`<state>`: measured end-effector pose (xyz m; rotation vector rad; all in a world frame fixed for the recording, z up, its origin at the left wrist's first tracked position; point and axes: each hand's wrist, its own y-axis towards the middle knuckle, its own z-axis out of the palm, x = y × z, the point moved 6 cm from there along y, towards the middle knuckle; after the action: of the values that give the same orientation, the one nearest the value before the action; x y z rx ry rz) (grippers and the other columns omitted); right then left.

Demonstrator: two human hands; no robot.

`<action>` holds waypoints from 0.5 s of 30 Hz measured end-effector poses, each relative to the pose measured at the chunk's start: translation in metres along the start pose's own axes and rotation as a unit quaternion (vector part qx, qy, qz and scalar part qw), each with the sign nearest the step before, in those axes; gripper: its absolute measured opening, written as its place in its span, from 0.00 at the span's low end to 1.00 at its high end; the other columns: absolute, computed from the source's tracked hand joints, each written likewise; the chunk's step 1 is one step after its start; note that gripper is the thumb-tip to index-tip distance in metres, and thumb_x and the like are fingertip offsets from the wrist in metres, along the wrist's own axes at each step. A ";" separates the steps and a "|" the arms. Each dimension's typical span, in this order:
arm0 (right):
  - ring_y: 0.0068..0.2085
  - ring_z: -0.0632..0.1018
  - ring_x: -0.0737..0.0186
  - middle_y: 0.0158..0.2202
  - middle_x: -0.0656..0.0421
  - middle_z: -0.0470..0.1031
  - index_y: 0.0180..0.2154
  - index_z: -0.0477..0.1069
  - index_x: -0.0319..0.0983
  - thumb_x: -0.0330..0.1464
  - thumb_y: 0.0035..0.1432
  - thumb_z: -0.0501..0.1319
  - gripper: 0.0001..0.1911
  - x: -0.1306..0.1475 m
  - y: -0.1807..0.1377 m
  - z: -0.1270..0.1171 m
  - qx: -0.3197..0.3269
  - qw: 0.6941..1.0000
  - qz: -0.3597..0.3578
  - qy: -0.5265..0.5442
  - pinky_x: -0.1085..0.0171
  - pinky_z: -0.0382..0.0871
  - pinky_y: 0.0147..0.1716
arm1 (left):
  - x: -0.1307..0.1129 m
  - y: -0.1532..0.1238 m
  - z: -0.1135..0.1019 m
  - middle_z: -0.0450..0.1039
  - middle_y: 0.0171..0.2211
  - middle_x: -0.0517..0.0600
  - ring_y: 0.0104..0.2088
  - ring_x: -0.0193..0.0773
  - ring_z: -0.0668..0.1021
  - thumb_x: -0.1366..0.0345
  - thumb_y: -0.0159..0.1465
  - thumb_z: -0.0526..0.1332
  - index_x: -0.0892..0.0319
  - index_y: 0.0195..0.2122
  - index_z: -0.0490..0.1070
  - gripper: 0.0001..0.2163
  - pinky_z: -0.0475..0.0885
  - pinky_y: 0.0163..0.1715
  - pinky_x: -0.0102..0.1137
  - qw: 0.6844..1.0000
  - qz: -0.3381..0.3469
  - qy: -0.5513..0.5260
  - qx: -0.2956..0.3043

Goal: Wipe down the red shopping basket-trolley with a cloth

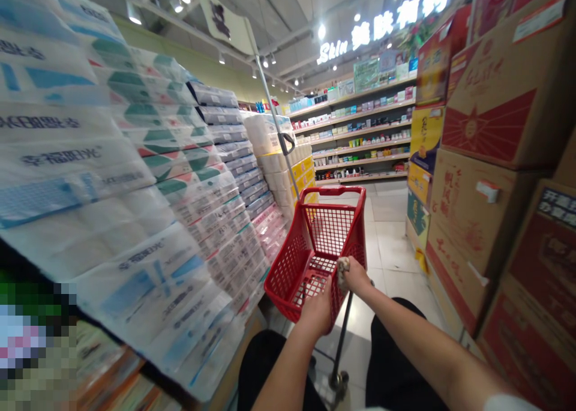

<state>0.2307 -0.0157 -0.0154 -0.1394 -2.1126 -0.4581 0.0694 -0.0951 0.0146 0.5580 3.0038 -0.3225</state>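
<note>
A red plastic shopping cart (333, 228) with a grid-walled basket stands right in front of me, with nothing to be seen inside the basket. My left hand (315, 309) is closed over the near rim of the basket, its fingers partly hidden. Close beside it, my right hand (357, 276) is closed around a crumpled beige cloth (343, 270) and holds it against the basket's near right edge. From the cart rises a slanted metal pole, topped by a pale flag (225, 24) with a dark bear figure.
Stacked toilet paper packs (148, 267) and tissue bundles (225, 213) line the left side. Cardboard cartons (481, 213) rise on the right. Between them a tiled aisle (389, 255) leads to shelves of cosmetics (360, 135) under a lit sign (387, 24). A cart wheel (338, 380) shows below.
</note>
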 end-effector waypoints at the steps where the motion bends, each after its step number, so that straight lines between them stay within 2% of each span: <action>1: 0.34 0.73 0.63 0.32 0.59 0.72 0.33 0.67 0.39 0.21 0.47 0.54 0.12 0.000 0.001 -0.001 -0.003 1.000 -0.001 -0.001 0.68 0.62 0.35 | 0.000 0.000 -0.001 0.72 0.52 0.62 0.52 0.50 0.74 0.73 0.59 0.53 0.61 0.68 0.31 0.39 0.66 0.52 0.43 1.000 0.001 -0.010 -0.004; 5: 0.39 0.73 0.61 0.40 0.56 0.72 0.37 0.67 0.39 0.23 0.50 0.54 0.12 0.006 0.003 -0.005 -0.020 1.000 -0.017 0.003 0.67 0.63 0.39 | -0.001 -0.001 -0.004 0.67 0.57 0.61 0.56 0.50 0.71 0.72 0.61 0.50 0.60 0.69 0.36 0.35 0.64 0.54 0.43 0.999 -0.001 -0.053 -0.011; 8: 0.37 0.73 0.62 0.36 0.58 0.73 0.34 0.68 0.40 0.24 0.49 0.55 0.10 0.013 0.000 -0.003 -0.008 1.000 -0.025 0.006 0.67 0.64 0.37 | 0.001 0.000 0.001 0.64 0.60 0.59 0.57 0.49 0.69 0.72 0.60 0.52 0.59 0.69 0.36 0.36 0.62 0.56 0.41 0.997 -0.003 -0.079 -0.020; 11: 0.37 0.73 0.62 0.36 0.58 0.72 0.36 0.69 0.40 0.24 0.49 0.54 0.11 0.022 -0.005 -0.005 -0.011 0.999 -0.048 0.017 0.67 0.64 0.38 | 0.003 0.000 0.007 0.61 0.62 0.57 0.55 0.48 0.70 0.72 0.60 0.52 0.56 0.69 0.34 0.38 0.64 0.55 0.39 0.995 0.003 -0.088 -0.041; 15: 0.43 0.73 0.59 0.42 0.55 0.71 0.42 0.70 0.38 0.24 0.49 0.54 0.17 0.030 -0.010 -0.006 -0.017 0.996 -0.087 0.014 0.65 0.64 0.44 | 0.005 0.003 0.016 0.61 0.61 0.58 0.51 0.49 0.74 0.73 0.60 0.51 0.55 0.69 0.31 0.38 0.66 0.52 0.40 0.997 -0.007 -0.059 -0.039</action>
<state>0.2160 -0.0296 0.0098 0.0313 -2.0982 -0.5965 0.0660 -0.0944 -0.0024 0.4933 2.8929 -0.2290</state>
